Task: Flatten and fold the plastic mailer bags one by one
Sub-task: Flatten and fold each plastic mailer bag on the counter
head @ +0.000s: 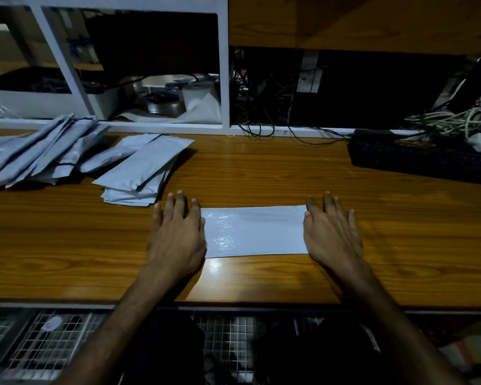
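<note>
A white plastic mailer bag lies folded into a long flat strip on the wooden table, near its front edge. My left hand presses flat on the strip's left end, fingers straight and spread. Over the right end lies my right hand, also flat with straight fingers. A neat stack of folded grey mailers sits just beyond my left hand. Farther left is a looser pile of grey mailers.
A black keyboard and tangled cables occupy the back right. A white-framed shelf with boxes and clutter runs along the back. Wire baskets sit below the table's front edge.
</note>
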